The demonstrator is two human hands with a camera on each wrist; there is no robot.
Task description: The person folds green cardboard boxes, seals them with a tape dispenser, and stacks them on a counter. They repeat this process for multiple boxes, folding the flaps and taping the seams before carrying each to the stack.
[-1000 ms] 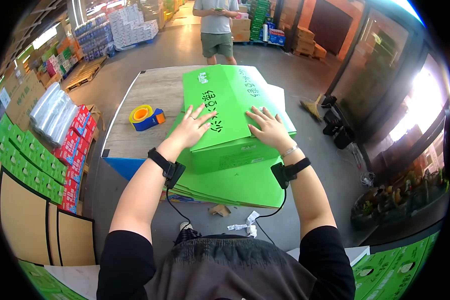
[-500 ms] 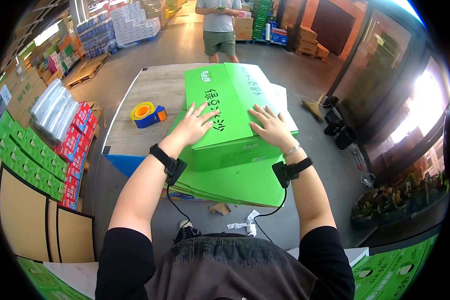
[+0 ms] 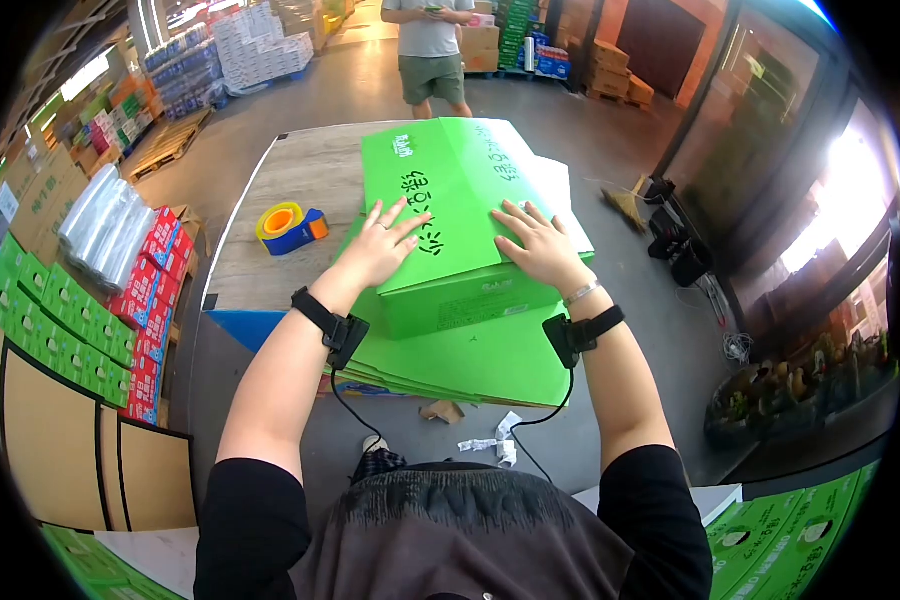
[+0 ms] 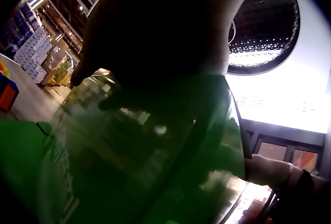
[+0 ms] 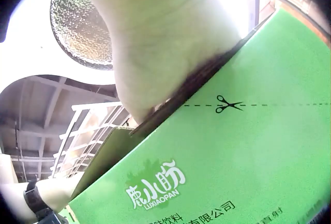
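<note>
A green cardboard box [image 3: 450,306] with dark lettering on top stands on a stack of flat green cardboard sheets [image 3: 470,365]. Its two long top flaps are folded down and meet along the middle. My left hand [image 3: 375,250] lies with fingers spread on the left flap [image 3: 402,175]. On the right flap [image 3: 490,170] rests my right hand [image 3: 542,248], its fingers extended forward. In the right wrist view the box's printed side [image 5: 243,146] fills the lower part, and the palm [image 5: 160,53] sits at the top edge. The left wrist view is dark around the hand [image 4: 160,33].
A blue tape dispenser with a yellow roll [image 3: 292,230] sits on the wood-look tabletop [image 3: 305,170], left of the box. A person [image 3: 432,50] stands beyond the table. Red and green cartons [image 3: 150,290] are stacked at left. Paper scraps [image 3: 500,440] lie on the floor.
The head view shifts slightly. Both hands stay on the box's top flaps, and the box keeps its place on the sheets.
</note>
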